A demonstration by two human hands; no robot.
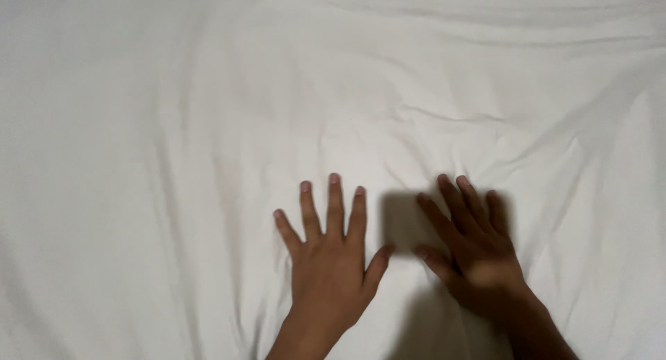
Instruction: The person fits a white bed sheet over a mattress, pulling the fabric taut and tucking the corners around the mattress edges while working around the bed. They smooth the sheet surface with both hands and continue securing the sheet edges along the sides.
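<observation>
A white bed sheet (277, 89) fills the whole view, with soft wrinkles running across it. My left hand (329, 259) lies flat on the sheet near the bottom centre, palm down, fingers spread apart. My right hand (475, 252) rests just to its right, also palm down with fingers apart, and sits in shadow. Neither hand holds anything. The two thumbs point toward each other with a small gap between them.
Creases (444, 117) fan out across the upper right of the sheet, and a long fold (229, 193) runs down left of my left hand. Nothing else lies on the fabric.
</observation>
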